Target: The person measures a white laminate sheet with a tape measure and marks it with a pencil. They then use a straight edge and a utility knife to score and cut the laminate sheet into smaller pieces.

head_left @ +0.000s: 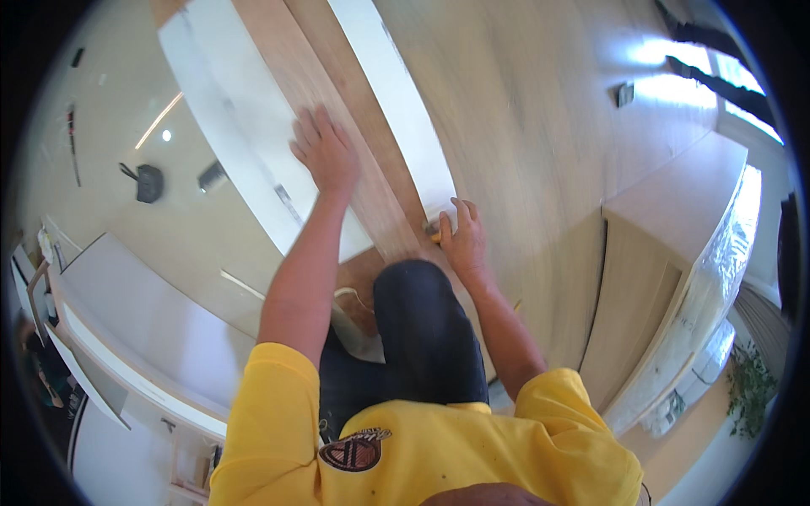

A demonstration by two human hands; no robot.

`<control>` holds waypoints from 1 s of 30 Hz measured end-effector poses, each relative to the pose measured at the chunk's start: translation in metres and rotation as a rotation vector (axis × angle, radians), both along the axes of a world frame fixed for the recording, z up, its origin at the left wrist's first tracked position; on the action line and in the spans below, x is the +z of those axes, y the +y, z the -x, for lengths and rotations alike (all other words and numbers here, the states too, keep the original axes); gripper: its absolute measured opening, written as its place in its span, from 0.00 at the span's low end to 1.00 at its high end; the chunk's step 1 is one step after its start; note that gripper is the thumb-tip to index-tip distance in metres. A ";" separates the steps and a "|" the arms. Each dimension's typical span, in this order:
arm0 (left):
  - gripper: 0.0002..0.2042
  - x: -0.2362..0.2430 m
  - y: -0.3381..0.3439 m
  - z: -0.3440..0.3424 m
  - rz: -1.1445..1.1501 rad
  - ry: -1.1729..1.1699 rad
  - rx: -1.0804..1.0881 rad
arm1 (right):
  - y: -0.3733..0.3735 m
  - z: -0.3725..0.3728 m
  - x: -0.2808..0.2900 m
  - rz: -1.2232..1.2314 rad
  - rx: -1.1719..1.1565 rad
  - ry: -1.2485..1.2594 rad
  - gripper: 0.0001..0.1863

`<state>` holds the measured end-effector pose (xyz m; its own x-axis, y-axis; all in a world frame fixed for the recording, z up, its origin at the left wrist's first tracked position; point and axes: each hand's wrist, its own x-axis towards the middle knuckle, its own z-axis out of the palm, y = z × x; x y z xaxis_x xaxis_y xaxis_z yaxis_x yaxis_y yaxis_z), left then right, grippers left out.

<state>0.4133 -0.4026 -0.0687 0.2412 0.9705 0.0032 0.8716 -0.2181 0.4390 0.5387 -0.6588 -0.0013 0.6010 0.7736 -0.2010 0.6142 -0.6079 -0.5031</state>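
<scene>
Yellow and dark in patches, a small object [434, 232] is pinched between the thumb and bent fingers of the right hand [466, 242]; its exact kind cannot be told. It is held at the near end of a narrow white strip [395, 88], flat, smooth and straight-sided. The left hand [326, 152] is laid open, palm down and fingers spread, with nothing gripped, across the seam between a long board with pinkish wood grain [291, 59] and a wider white board [228, 101], whose smooth face is marked by grey smudges. Between the grained board and the white strip, a browner band [359, 97] is shown. The near end of the grained board is met in view by a knee [418, 295] in dark cloth. Farther right, a broad surface [531, 126] is streaked with pale wood grain, and a box-shaped cabinet [645, 274] is partly covered by crinkled clear plastic [717, 270]. At the left, a rumpled black pouch [148, 184] is seen on glossy cream flooring [110, 215].
</scene>
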 end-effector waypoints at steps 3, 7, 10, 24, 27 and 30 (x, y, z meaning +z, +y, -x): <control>0.27 0.017 0.007 0.012 0.094 0.033 -0.087 | 0.046 0.006 -0.019 0.046 -0.107 -0.127 0.39; 0.29 0.044 0.020 0.064 0.355 0.055 -0.317 | 0.085 0.003 0.000 0.218 -0.085 0.046 0.50; 0.29 0.061 0.004 0.106 0.685 -0.091 -0.173 | 0.097 -0.012 0.036 0.332 -0.070 0.193 0.51; 0.40 0.238 -0.183 0.230 1.086 -1.148 0.115 | 0.005 0.179 0.224 -0.323 -0.353 1.770 0.20; 0.40 0.266 -0.196 0.255 1.095 -1.376 0.038 | -0.043 0.249 0.255 -0.272 -0.116 1.769 0.24; 0.43 0.284 -0.209 0.290 1.091 -1.116 0.025 | -0.078 0.283 0.274 -0.091 0.022 1.775 0.23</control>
<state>0.1238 -0.6119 0.2155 0.5815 0.6262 -0.5194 0.0071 0.6345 0.7729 0.2553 -0.7370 0.2726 -0.2796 0.8225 -0.4953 -0.6465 -0.5427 -0.5363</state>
